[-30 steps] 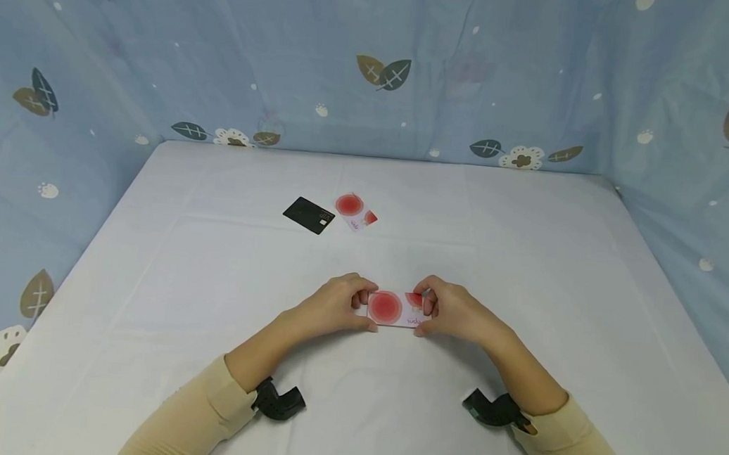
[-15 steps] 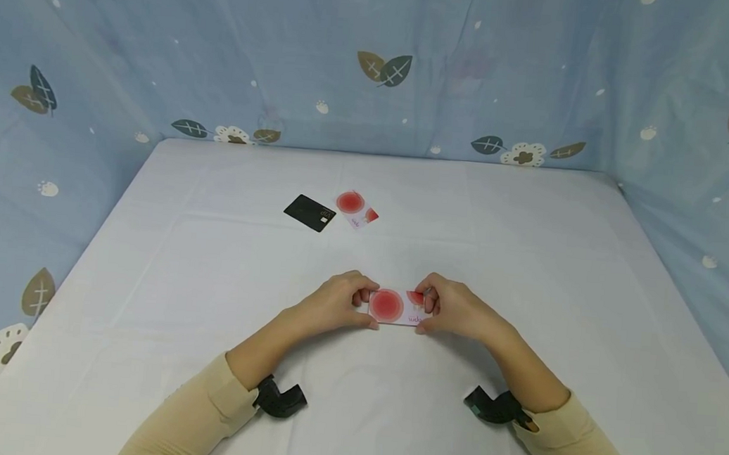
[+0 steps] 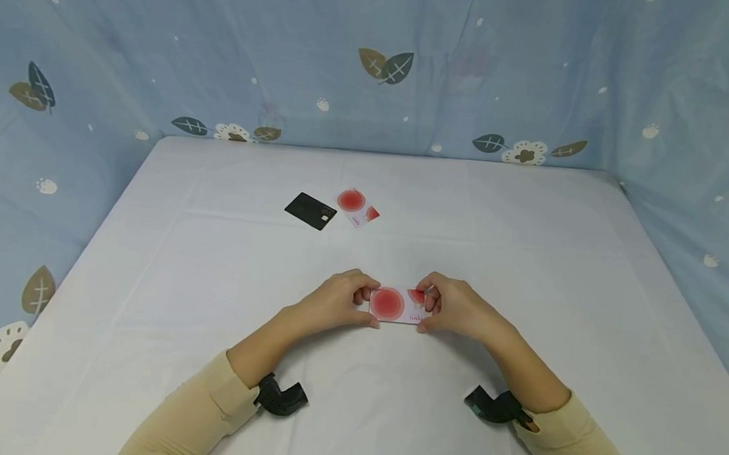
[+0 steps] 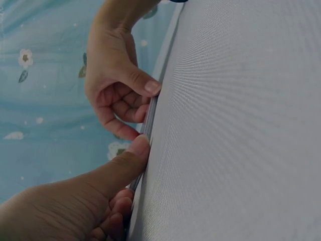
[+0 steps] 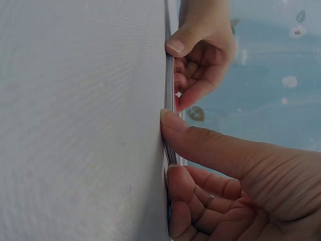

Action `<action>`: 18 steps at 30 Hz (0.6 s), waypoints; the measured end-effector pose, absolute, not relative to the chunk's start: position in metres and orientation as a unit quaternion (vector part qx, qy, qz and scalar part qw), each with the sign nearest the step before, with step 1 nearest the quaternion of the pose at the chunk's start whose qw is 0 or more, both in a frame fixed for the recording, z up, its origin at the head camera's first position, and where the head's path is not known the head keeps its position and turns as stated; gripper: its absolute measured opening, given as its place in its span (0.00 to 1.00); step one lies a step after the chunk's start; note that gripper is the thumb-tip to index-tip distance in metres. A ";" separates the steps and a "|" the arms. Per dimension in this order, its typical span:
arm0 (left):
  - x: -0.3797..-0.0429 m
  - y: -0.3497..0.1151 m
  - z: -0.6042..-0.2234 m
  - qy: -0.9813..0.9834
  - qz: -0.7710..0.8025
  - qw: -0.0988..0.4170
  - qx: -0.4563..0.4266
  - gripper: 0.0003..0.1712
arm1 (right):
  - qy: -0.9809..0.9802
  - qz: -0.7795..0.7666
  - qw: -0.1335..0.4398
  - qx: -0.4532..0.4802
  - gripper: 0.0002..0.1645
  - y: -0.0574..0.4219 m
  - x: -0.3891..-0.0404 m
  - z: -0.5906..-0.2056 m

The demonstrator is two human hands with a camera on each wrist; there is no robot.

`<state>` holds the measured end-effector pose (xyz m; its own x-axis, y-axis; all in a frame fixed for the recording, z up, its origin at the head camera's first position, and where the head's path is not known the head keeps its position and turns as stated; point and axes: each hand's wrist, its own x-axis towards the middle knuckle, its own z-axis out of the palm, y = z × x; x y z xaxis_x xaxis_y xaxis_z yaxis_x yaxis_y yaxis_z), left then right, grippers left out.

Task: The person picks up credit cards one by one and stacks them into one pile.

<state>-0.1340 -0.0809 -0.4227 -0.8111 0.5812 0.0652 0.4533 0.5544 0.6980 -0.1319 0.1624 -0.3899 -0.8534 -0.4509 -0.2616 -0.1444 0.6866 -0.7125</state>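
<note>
A thin stack of cards [image 3: 387, 304] lies close over the white table in front of the person, its top card white with red circles. Several layers show along the stack's edge [image 5: 169, 85] in the right wrist view. The left hand [image 3: 337, 299] pinches the stack's left end, thumb on the near long edge and index finger on the far one. At the right end, the right hand [image 3: 460, 308] grips it the same way, its other fingers curled in by the short edge. Both thumbs press the near edge in the left wrist view, where the left hand [image 4: 75, 196] is nearest.
Farther back on the table [image 3: 528, 253] lie a black card [image 3: 310, 211] with a small pale square and, beside it, a tilted white card [image 3: 357, 208] with red circles. Blue patterned cloth [image 3: 313, 55] surrounds the table's back and sides. Black wrist mounts [image 3: 281, 396] jut from both cuffs.
Both hands keep hold of the card stack with almost no movement. The head view has tilted slightly, so the scene sits a little higher in the frame.
</note>
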 end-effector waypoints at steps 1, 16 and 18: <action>-0.134 -0.081 -0.423 0.877 0.370 0.087 0.295 0.30 | 0.893 -0.358 0.213 -0.168 0.31 0.162 -0.132 -0.390; -0.137 -0.083 -0.424 0.869 0.383 0.094 0.300 0.32 | 0.889 -0.359 0.230 -0.169 0.32 0.166 -0.133 -0.388; -0.137 -0.083 -0.424 0.867 0.387 0.097 0.298 0.34 | 0.887 -0.361 0.233 -0.170 0.32 0.167 -0.133 -0.387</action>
